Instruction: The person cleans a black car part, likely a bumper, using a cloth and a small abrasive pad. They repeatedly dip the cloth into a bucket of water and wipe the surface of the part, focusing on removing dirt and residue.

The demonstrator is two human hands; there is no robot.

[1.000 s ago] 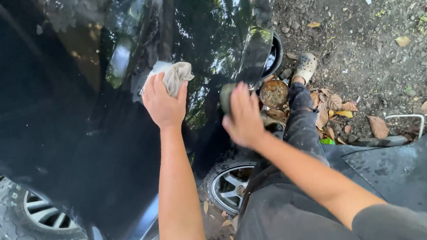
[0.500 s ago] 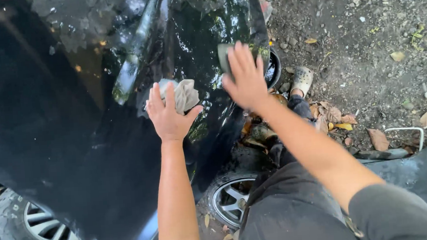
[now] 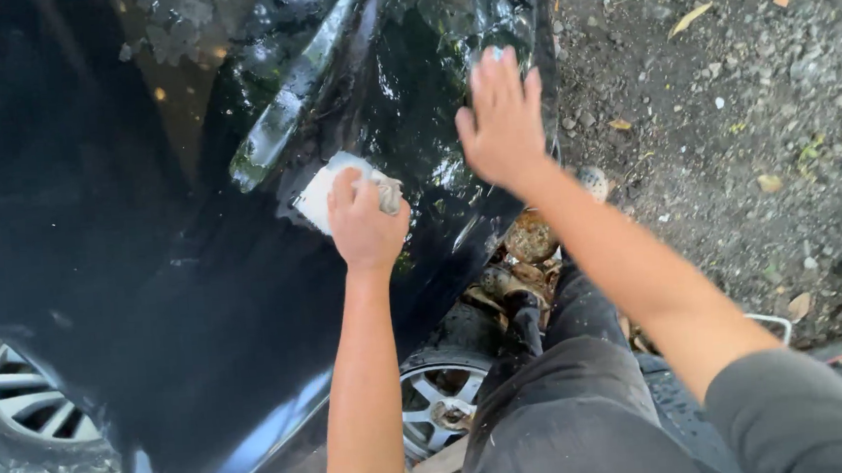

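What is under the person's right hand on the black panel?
The right hand lies flat, fingers spread, on the wet black panel. Earlier views showed a dark pad beneath it; now the hand covers it entirely. The left hand presses a pale cloth.

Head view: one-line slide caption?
Left hand presses a pale cloth on a glossy black car panel; right hand flat beside it.

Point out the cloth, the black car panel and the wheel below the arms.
cloth (image 3: 317, 195), head view, on its pale exposed corner beside the left hand.
black car panel (image 3: 95, 239), head view, on its bare glossy surface.
wheel (image 3: 431, 404), head view, on its silver spokes.
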